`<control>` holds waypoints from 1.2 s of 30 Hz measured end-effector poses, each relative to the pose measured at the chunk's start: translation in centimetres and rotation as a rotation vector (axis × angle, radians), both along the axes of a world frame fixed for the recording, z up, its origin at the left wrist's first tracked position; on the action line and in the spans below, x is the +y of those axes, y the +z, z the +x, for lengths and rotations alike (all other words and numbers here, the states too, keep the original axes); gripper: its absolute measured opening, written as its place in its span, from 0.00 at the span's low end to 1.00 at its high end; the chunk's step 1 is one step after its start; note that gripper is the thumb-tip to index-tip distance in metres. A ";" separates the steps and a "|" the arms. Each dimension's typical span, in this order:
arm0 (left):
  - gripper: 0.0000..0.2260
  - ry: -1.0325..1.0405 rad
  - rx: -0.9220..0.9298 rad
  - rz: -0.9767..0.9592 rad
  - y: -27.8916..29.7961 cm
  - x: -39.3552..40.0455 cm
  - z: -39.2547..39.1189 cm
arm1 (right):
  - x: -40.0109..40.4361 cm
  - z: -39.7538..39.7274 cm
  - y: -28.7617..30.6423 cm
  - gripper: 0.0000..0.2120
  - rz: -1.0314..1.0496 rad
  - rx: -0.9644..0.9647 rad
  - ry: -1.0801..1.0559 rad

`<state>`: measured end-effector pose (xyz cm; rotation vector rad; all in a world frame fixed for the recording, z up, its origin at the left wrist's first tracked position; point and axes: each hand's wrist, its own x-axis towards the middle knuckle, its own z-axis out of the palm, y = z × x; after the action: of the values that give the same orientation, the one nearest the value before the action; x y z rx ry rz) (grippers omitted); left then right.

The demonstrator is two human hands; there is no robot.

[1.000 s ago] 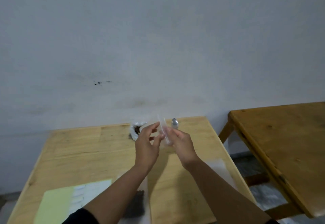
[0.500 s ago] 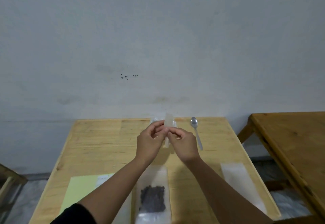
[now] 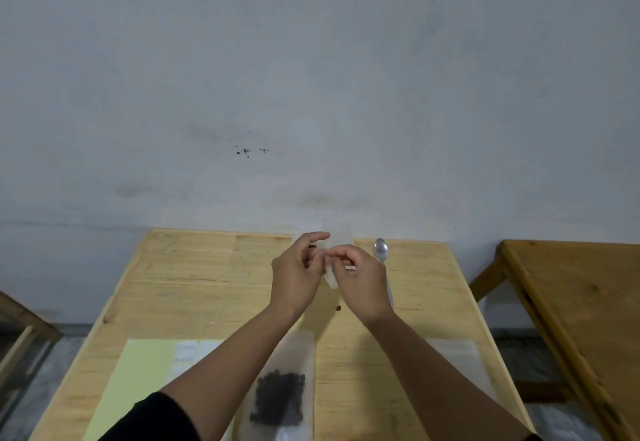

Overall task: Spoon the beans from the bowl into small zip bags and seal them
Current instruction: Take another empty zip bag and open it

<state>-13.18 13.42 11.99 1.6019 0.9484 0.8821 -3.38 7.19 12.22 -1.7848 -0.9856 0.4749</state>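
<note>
Small zip bag (image 3: 337, 246), clear and empty, is up in the air over the far middle of the light wooden table (image 3: 214, 288), held between both hands. From the head camera: the left hand (image 3: 296, 276) has its fingers curled in on the bag's left edge, index finger reaching along the top, thumb tucked behind. The right hand (image 3: 362, 279) pinches the bag from the right side, fingers bunched tight on the plastic, knuckles toward us. The bag stands roughly upright, its top poking above the fingertips against the grey wall (image 3: 311, 77), its lower corner hanging between the two wrists.

Just right of the right hand, a metal spoon (image 3: 381, 250) lies on the table, bowl end toward the far edge, handle running back behind the hand. One lone bean (image 3: 338, 308) sits on the wood below the hands. The bowl cannot be made out; the hands cover that spot.

Nearer us, a filled bag (image 3: 282, 395) with dark beans lies flat between the forearms, partly under the left arm. To its left, a pale yellow sheet (image 3: 138, 378) with white labels (image 3: 185, 354). On the near right, another clear bag (image 3: 460, 357) lies flat. A second, darker table (image 3: 581, 302) stands off to the right.
</note>
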 end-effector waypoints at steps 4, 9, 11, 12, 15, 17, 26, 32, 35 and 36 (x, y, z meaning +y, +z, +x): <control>0.11 -0.019 0.050 -0.036 -0.3 -0.1 0.6 | -0.2 1.2 -0.2 0.05 -0.030 0.058 0.018; 0.10 -0.016 0.108 -0.071 -0.6 -0.5 1.4 | -0.1 2.2 -0.8 0.05 -0.084 0.067 0.027; 0.09 0.000 0.107 -0.098 -0.6 -0.5 1.7 | -0.1 2.5 -0.8 0.06 -0.096 0.072 0.024; 0.08 0.003 0.107 -0.113 -0.6 -0.4 1.9 | -0.1 2.6 -0.8 0.06 -0.104 0.074 0.024; 0.08 0.003 0.126 -0.149 -0.6 -0.1 2.1 | -0.1 2.8 -1.0 0.05 -0.124 0.073 0.045; 0.08 0.008 0.161 -0.135 -0.9 0.2 2.1 | 0.0 2.6 -1.2 0.05 -0.140 0.089 0.045; 0.10 0.088 0.258 0.007 -1.0 0.7 2.3 | 1.0 1.7 -1.7 0.08 -0.142 0.063 -0.082; 0.11 0.143 0.267 0.020 -1.5 1.4 1.2 | 1.2 2.8 -2.0 0.12 -0.136 -0.010 -0.112; 0.10 0.066 0.233 0.064 -1.4 1.6 1.1 | 1.5 2.9 -2.0 0.13 -0.142 -0.087 0.013; 0.10 0.040 0.209 0.078 -1.4 1.7 1.1 | 1.6 2.9 -1.9 0.13 -0.152 -0.105 0.045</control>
<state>-12.09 15.14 10.58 1.7729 1.1063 0.7980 -0.47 8.75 10.31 -1.9436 -1.0890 0.4994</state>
